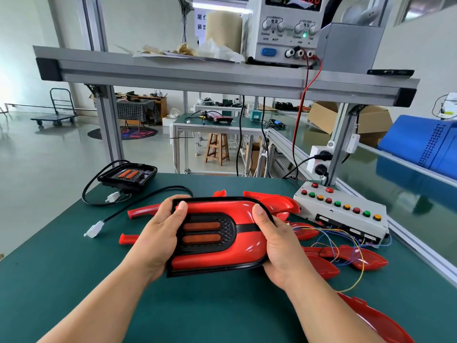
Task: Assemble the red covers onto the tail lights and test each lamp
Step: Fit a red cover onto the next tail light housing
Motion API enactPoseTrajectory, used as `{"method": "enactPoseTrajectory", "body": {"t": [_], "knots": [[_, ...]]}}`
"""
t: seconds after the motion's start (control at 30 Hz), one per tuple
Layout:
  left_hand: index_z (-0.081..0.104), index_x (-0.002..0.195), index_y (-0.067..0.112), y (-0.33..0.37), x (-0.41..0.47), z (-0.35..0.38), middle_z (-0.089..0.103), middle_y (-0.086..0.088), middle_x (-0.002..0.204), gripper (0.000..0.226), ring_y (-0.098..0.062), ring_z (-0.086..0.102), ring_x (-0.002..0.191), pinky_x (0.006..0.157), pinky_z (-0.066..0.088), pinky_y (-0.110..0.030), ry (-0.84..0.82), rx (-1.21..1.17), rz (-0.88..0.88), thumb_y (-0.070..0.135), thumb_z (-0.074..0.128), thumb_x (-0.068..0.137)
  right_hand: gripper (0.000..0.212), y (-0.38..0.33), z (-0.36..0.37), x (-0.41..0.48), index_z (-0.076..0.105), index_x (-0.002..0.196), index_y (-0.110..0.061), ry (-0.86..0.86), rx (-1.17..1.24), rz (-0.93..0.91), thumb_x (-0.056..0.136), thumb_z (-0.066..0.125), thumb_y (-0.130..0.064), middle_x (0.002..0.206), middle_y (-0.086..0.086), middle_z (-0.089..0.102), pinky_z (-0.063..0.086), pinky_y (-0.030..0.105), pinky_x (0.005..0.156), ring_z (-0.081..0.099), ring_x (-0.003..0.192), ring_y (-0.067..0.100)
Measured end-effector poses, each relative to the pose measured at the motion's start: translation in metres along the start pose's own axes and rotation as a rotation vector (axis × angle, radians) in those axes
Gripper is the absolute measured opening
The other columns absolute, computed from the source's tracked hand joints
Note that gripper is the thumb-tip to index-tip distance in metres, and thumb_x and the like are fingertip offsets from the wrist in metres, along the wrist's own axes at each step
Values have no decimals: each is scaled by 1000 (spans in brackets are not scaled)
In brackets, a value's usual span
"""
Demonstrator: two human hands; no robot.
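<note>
Left thumb (182, 207) pressed flat on the red cover (247, 246) at its far-left corner; fingers (170, 200) of the left hand (158, 233) curled round the left end of the tail light (202, 233), gripping it. Right thumb (258, 212) laid on the cover's far-right curve; right hand (279, 246) wrapped round the right end, its fingers hidden beneath the lamp; both sides held firmly.

Tail light sits face up, mid-desk, between the two hands; red cover lies inside the black rim; two orange reflector bars show in the dark centre panel. Whether the lamp rests on the green desk (74, 268) or hangs just over it, cannot tell.

Black cable (138, 201) runs out leftward from behind the lamp; it ends in a white connector (95, 229) lying on the desk.

Loose red covers (366, 262) scattered behind the lamp and to its right; one more at the near-right corner; slim red pieces poke out on the left, beside the left hand.

Far left: second tail light (127, 175), black housing, orange bars exposed, no red cover on it; its own cable looped beside it.

Right: white test box (346, 220) with rows of red, green and yellow buttons; thin coloured wires (331, 246) trail from it over the covers.

Above, on the aluminium shelf (222, 75): bench power supply (284, 33), display lit; red lead (300, 112) drops from it toward the far-right corner.
</note>
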State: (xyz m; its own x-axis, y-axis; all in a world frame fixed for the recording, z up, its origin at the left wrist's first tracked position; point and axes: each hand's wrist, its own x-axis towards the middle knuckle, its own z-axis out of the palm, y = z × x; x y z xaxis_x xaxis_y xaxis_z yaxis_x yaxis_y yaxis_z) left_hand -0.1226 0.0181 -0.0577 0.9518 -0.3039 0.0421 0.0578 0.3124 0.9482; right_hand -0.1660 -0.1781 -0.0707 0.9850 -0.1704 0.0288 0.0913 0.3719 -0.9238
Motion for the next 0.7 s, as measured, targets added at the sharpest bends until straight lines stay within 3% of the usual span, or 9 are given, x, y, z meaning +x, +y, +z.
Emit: {"method": "enactPoseTrajectory", "body": {"t": [0.2, 0.7], "knots": [[57, 105, 32, 1, -4, 6, 74, -20, 90, 18, -40, 72, 75, 55, 58, -42, 47, 53, 39, 39, 41, 101, 52, 3, 2, 0, 68, 117, -13, -50, 81, 51, 74, 74, -40, 113, 16, 71, 53, 57, 90, 68, 104, 36], [53, 107, 18, -2, 0, 7, 74, -20, 88, 22, -41, 72, 73, 54, 58, -42, 67, 47, 58, 36, 42, 102, 46, 0, 7, -3, 68, 113, -7, -1, 114, 11, 76, 71, -34, 106, 19, 73, 57, 54, 82, 71, 93, 34]]}}
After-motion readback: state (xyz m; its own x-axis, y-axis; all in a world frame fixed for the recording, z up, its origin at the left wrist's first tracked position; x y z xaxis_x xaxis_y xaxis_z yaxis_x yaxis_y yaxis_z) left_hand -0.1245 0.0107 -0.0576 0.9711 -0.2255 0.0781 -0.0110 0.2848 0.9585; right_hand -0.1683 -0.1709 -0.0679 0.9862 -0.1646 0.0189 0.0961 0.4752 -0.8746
